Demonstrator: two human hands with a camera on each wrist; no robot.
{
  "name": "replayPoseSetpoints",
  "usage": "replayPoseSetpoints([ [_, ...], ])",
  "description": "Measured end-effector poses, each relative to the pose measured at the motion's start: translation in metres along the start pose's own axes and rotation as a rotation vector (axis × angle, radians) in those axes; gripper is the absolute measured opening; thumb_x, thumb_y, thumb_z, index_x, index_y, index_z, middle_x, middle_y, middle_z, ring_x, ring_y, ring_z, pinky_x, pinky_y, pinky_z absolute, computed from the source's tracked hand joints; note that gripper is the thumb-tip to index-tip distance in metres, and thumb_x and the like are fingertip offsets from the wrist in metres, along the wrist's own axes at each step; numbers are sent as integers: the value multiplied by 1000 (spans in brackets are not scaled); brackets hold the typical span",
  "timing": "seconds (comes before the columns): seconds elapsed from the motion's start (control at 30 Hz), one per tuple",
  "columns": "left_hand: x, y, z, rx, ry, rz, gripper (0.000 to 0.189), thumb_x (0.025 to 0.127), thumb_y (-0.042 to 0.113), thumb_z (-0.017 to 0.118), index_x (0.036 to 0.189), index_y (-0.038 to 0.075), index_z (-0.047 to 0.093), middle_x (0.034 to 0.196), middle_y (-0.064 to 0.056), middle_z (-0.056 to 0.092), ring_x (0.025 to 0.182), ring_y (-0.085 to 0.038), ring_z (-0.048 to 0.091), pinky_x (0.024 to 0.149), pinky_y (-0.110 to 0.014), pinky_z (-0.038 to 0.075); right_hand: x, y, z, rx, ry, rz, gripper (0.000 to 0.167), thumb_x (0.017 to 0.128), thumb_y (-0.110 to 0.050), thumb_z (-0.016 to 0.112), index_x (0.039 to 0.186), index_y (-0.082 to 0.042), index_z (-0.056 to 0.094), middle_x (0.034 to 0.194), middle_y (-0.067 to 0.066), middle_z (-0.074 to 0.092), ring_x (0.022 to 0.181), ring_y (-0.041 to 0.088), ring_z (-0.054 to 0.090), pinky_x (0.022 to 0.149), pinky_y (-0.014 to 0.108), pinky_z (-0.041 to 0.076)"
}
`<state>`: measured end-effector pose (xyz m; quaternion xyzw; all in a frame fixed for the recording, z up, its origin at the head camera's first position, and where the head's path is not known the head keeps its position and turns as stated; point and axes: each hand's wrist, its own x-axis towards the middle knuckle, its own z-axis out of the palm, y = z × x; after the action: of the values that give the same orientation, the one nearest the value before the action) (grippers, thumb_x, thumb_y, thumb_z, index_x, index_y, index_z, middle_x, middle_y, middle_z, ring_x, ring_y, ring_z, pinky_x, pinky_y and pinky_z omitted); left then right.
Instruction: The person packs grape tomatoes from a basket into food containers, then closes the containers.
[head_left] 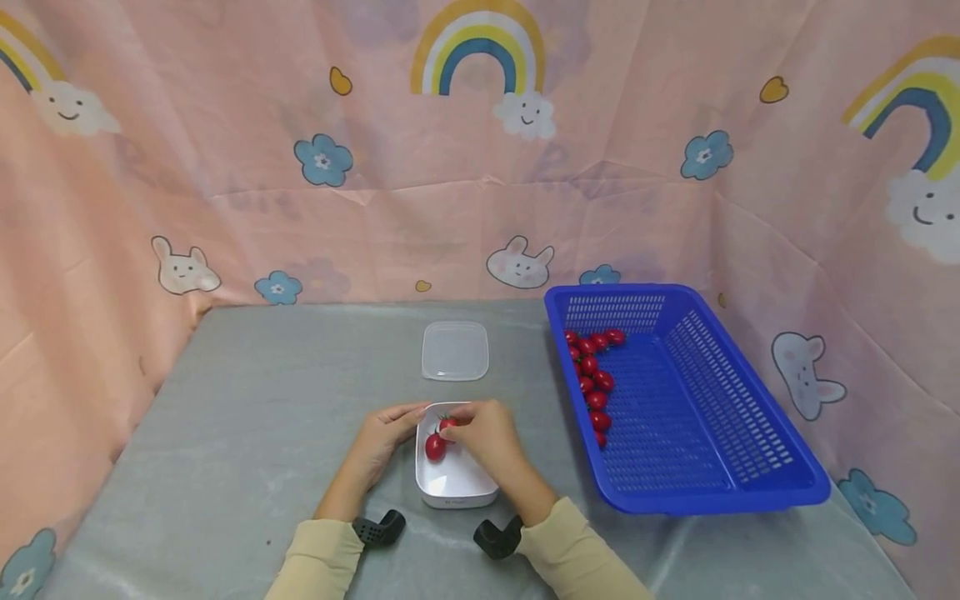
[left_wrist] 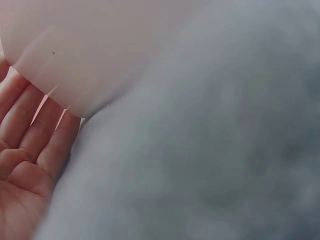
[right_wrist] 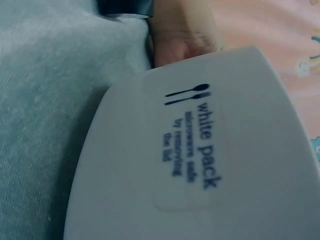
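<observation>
White box (head_left: 453, 483): on grey desk (head_left: 247, 417)
Left hand (head_left: 384, 435): fingers straight against box side
Right hand (head_left: 487, 433): pinching tomato (head_left: 447, 423) over box

Grey cloth-covered table (head_left: 247, 417), ringed by a pink patterned backdrop. Near the front middle, a white box (head_left: 455, 483) standing directly on the cloth. Just behind it and apart, a clear lid (head_left: 454, 351) lying flat. To the right, a blue basket (head_left: 690, 400) resting on the surface, long side running front to back.
</observation>
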<state>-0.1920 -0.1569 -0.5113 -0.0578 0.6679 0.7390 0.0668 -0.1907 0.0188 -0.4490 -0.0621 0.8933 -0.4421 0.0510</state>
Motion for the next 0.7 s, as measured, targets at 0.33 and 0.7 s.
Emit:
replayPoseSetpoints([
  [0.33,0,1,0,-1,-3,-2,35,95,9,63,122,-12,64,112,-5,74,94,-2,68,87,-20,54,1,-4,1,-171,-51,-31,15,74,-8,83,88,-3,80,86,8,78,81,17,65,72,30,52],
  [0.7,0,1,-1,29,-4,11,35,95,11,64,121,-12,65,115,-8,73,97,-1,67,88,-19,54,2,-7,0,-272,-78,-31,18,75,-9,84,89,1,79,87,11,78,85,24,68,80,35,54],
])
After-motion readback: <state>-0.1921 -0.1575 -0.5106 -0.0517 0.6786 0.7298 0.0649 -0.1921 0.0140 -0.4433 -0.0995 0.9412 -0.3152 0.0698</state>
